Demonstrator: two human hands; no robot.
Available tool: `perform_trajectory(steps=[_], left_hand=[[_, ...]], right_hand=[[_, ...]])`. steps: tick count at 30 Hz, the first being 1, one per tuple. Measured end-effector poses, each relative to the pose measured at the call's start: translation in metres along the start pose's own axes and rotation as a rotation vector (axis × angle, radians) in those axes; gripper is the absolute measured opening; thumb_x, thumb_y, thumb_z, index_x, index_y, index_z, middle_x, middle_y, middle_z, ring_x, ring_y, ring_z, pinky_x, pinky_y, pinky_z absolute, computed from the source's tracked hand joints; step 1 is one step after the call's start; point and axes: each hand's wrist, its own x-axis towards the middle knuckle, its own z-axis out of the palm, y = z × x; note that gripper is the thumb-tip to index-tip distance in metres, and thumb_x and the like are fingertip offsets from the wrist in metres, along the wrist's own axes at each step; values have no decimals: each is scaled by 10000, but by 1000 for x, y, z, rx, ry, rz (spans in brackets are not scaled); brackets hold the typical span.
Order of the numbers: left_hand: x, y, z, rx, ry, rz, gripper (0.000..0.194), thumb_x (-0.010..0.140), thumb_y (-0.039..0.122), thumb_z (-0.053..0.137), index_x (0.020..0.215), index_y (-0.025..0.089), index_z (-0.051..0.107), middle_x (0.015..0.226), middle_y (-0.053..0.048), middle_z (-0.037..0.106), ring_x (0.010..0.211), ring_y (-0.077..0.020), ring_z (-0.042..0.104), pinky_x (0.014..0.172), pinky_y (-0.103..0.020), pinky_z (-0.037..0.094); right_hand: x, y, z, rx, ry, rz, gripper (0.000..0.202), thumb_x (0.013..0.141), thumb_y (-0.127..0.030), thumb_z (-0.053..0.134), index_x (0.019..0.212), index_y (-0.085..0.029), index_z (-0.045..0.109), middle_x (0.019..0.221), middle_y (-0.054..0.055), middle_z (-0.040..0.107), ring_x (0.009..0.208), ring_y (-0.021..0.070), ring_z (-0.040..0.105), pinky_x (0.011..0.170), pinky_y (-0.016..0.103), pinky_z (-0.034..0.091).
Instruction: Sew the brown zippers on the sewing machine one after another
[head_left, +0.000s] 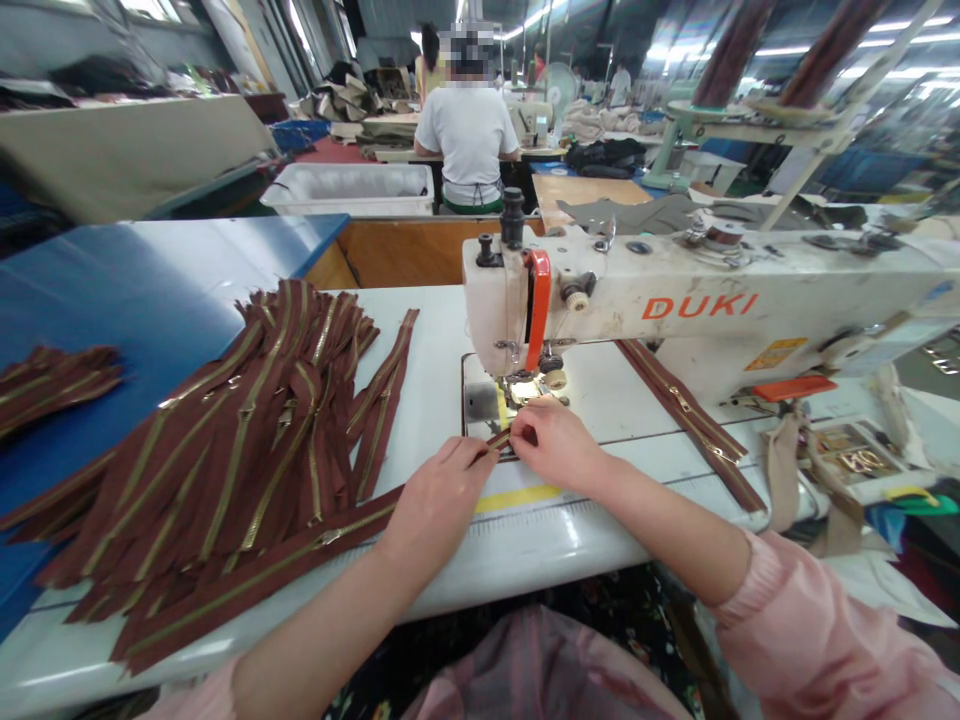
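My left hand (444, 492) is closed on a brown zipper (330, 537) with gold teeth, which trails left across the front of the table. My right hand (556, 442) pinches the same zipper's end just in front of the needle area of a white sewing machine (615, 290). The short stretch between my fingertips lies by the metal needle plate (480, 390). To the left of my hands spreads a big pile of brown zippers (262, 430). More zippers (686, 410) lie under the machine arm on the right.
A small bunch of zippers (56, 385) rests on the blue table (172, 265) at left. Metal parts fill a tray (855, 450) at right. Behind the machine are a white bin (352, 190) and a seated person (472, 130) facing away. Thread cones (731, 55) stand at upper right.
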Motion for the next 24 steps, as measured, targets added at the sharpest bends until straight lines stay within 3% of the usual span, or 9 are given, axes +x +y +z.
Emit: perform_trajectory(steps=[5,10,14,19,24], left_hand=[[9,-1,-7,14,-136,-19,290,868,26,396,976,138,640,932,-83,606,905,-221,568,844,-369,507],[25,-9,-15,-186,-194,31,250,875,58,442,822,165,661,814,-42,598,782,-177,590,745,-290,505],[25,-11,-9,-203,-179,84,278,859,18,429,898,166,661,860,-40,616,835,-171,598,750,-271,510],[14,-11,1,-53,-86,197,313,864,6,404,1063,128,612,976,-83,617,953,-210,585,834,-347,519],[12,-15,-2,77,-75,315,327,886,31,392,1140,115,580,1208,-147,594,1150,-242,533,974,-420,456]], right_hand=[[3,-1,-3,-70,-39,-4,115,834,-140,562,748,-164,635,761,50,609,801,191,547,712,284,390],[11,1,-7,-125,-84,-94,116,879,-163,540,816,-157,637,859,74,629,842,195,553,750,294,386],[12,4,-7,-139,-67,-117,121,901,-190,542,827,-155,632,852,68,621,837,191,545,762,297,379],[9,6,-2,-148,-6,-134,134,905,-193,552,801,-161,630,823,56,609,832,188,539,766,297,376],[8,6,2,-130,19,-103,113,899,-180,563,809,-161,630,838,60,609,846,194,534,779,307,376]])
